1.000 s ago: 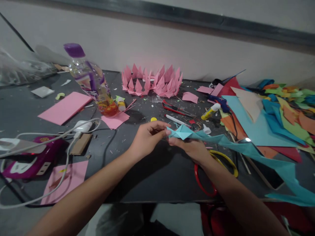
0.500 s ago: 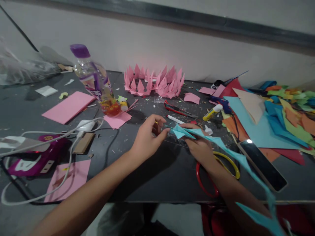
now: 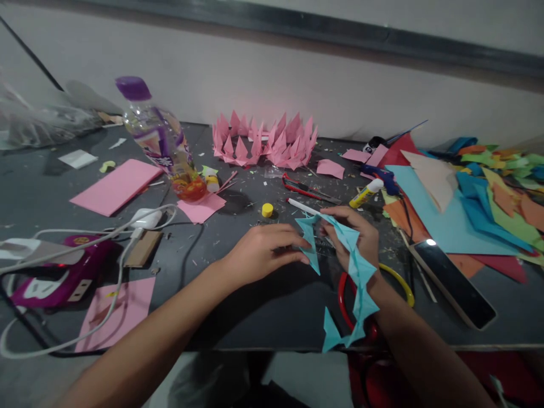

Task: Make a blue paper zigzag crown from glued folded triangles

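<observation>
A chain of folded light-blue paper points [image 3: 361, 275] hangs in a curve between and below my hands. My left hand [image 3: 267, 255] pinches the chain's left end between thumb and fingers. Higher up on the strip, my right hand [image 3: 352, 232] is closed round it, the chain draping over that wrist and down toward the table edge. Beneath my right forearm lie scissors with red and yellow handles [image 3: 399, 277], partly hidden. A yellow cap [image 3: 267, 210] stands just beyond my left hand, and a white pen [image 3: 302, 205] lies beyond both.
Pink paper crowns [image 3: 266, 144] stand by the wall. A bottle [image 3: 164, 147] is at the left, near a purple device [image 3: 63, 272] with white cables. A red cutter [image 3: 308, 190], glue stick [image 3: 366, 192], glue gun [image 3: 382, 178], phone [image 3: 454, 283] and coloured paper [image 3: 446, 226] lie around.
The blue chain has swung inward from over my right forearm and now hangs between my hands. My left hand has moved lower and turned, uncovering the yellow cap.
</observation>
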Demonstrator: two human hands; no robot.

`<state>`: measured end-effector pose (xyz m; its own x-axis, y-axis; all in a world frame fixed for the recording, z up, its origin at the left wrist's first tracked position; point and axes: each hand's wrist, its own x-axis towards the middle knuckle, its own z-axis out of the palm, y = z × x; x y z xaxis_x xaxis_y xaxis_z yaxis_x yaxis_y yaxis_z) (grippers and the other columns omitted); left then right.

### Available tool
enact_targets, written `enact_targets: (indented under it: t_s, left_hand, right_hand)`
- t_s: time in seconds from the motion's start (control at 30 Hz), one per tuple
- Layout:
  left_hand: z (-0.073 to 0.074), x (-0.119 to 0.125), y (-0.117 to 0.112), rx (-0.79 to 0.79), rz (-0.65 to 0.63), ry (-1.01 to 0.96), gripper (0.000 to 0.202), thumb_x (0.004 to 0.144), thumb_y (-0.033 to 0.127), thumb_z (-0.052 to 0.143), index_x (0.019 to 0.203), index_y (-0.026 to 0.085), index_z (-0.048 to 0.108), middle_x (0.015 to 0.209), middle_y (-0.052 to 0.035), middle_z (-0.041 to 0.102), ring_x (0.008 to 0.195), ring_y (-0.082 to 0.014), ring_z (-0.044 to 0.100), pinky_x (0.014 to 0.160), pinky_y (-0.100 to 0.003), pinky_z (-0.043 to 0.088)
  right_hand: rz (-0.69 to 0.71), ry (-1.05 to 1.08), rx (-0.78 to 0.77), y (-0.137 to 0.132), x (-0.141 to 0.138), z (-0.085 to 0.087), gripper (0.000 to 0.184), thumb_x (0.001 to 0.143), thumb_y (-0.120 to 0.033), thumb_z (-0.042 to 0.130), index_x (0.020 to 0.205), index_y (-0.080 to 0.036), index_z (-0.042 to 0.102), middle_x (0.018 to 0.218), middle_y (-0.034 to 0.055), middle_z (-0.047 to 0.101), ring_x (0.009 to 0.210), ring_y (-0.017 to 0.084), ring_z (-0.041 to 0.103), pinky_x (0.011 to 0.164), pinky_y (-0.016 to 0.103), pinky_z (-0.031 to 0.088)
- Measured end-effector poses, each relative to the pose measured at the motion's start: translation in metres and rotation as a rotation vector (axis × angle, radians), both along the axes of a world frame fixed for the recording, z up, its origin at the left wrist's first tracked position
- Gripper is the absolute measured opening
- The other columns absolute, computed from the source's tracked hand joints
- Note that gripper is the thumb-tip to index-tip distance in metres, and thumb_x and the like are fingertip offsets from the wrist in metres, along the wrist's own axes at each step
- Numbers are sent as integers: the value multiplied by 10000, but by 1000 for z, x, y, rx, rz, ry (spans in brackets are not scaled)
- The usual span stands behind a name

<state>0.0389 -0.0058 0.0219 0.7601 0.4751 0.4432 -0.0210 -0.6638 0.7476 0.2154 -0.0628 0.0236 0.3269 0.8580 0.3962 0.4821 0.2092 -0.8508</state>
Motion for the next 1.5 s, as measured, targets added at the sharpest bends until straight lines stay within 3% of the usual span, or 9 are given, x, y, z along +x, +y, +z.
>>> enact_targets:
  t_s: [0.2, 0.33, 0.43, 0.6, 0.77, 0.97, 1.2, 1.33, 1.5]
  left_hand:
    - [0, 1, 1, 30, 62, -38, 92, 820, 239, 617, 848, 189, 688, 843, -70, 692, 783, -150, 643, 730, -239, 497]
    - [1, 2, 0, 2, 165, -117, 82, 807, 234, 632, 792, 188, 699, 773, -46, 712, 726, -140, 655, 705, -213, 495]
    - [3, 2, -2, -72, 294, -107, 100, 793, 259, 644, 753, 195, 709, 751, -39, 720, 695, -145, 659, 690, -216, 499]
    - [4, 5, -5, -231, 407, -142, 83, 756, 256, 676, 729, 185, 710, 762, -37, 725, 684, -146, 659, 666, -219, 511]
    - [4, 8, -4, -296, 357, -217, 42, 740, 208, 682, 718, 175, 696, 771, -34, 717, 716, -138, 652, 673, -216, 514]
    - [3, 8, -3, -396, 310, -260, 38, 713, 190, 701, 694, 162, 683, 786, -39, 702, 769, -139, 642, 686, -218, 502]
    - [-1, 12, -4, -710, 286, -295, 118, 663, 191, 719, 685, 148, 611, 650, 6, 655, 620, -108, 611, 620, -213, 483]
    - [-3, 15, -3, -793, 298, -301, 175, 629, 190, 730, 710, 145, 582, 656, 17, 629, 612, -93, 588, 602, -200, 460]
    - [-7, 16, -2, -832, 176, -258, 175, 623, 188, 722, 766, 137, 634, 696, 14, 650, 639, -97, 587, 642, -213, 461]
  right_hand:
    - [-64, 273, -77, 3, 1, 2, 255, 666, -394, 689, 837, -251, 565, 694, -16, 593, 556, 141, 571, 501, 274, 488]
    - [131, 418, -270, 5, 4, -1, 278, 652, -487, 683, 697, -230, 586, 625, -16, 602, 516, 130, 558, 500, 270, 491]
    - [322, 431, -406, 3, 3, 0, 291, 592, -460, 734, 732, -218, 654, 690, 7, 660, 584, 158, 604, 540, 288, 516]
    - [386, 469, -346, 2, -4, -1, 423, 486, -320, 813, 880, -240, 680, 860, 13, 708, 781, 195, 654, 657, 303, 540]
    - [297, 512, -299, 5, -9, -2, 212, 504, -344, 794, 653, -228, 697, 744, 9, 715, 784, 216, 658, 692, 342, 535]
    - [192, 439, -283, 5, -9, 5, 171, 483, -342, 795, 541, -226, 684, 619, -3, 682, 665, 208, 648, 565, 301, 500]
    - [165, 498, -296, 6, -7, -4, 254, 480, -348, 801, 569, -201, 615, 553, -28, 642, 506, 138, 581, 469, 253, 453]
    - [131, 594, -278, 9, -11, -6, 338, 428, -307, 832, 617, -207, 570, 575, -42, 649, 505, 122, 598, 471, 223, 468]
    - [144, 566, -291, 9, -11, -5, 393, 420, -283, 838, 729, -216, 606, 573, -38, 662, 538, 145, 631, 492, 235, 495]
